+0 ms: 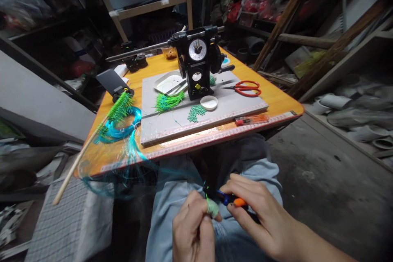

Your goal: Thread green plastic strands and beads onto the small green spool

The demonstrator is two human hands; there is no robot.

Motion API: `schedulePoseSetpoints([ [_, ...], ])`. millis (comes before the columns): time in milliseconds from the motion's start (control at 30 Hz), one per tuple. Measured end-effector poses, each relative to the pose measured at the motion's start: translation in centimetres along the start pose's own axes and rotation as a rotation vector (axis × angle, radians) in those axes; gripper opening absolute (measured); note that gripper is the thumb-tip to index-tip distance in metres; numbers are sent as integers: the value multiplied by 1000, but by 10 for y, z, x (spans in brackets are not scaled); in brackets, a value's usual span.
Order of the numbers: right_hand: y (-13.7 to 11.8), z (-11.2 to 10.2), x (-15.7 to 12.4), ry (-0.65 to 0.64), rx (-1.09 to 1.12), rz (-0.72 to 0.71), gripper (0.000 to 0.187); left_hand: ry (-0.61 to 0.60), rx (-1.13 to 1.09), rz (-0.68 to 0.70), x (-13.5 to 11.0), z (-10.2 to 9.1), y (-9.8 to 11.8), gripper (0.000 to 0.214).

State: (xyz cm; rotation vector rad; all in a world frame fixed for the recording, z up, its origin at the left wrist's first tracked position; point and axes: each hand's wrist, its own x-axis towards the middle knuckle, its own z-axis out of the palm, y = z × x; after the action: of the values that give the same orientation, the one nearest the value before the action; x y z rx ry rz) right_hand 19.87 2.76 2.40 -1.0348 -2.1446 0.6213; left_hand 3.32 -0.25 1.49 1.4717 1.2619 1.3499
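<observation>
Over my lap, my left hand [193,227] is closed in a pinch on a small green bead with a green thread [211,208]. My right hand [258,213] is closed around a small blue and orange tool [233,200], its tip touching the green piece. Both hands hang below the front edge of the orange table [276,100]. On the grey mat [215,116] lie a pile of green beads [196,112], a bundle of green threads [168,101] and a white cap [209,102].
A black winding machine with a dial [197,61] stands on the mat, with red scissors [245,88] to its right and a white tray [168,82] to its left. A stick carrying green threads [101,129] and blue fibres [123,129] overhangs the left edge. An orange knife [251,120] lies in front.
</observation>
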Motion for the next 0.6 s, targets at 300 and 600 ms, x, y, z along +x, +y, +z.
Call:
schedulePoseSetpoints([
  [300,3,-18,5,29,-102,35,14,13,-265,-456,11,4,1,36],
  [600,79,-83,17,389,-738,374,34,77,-328,-495,15,10,-3,37],
])
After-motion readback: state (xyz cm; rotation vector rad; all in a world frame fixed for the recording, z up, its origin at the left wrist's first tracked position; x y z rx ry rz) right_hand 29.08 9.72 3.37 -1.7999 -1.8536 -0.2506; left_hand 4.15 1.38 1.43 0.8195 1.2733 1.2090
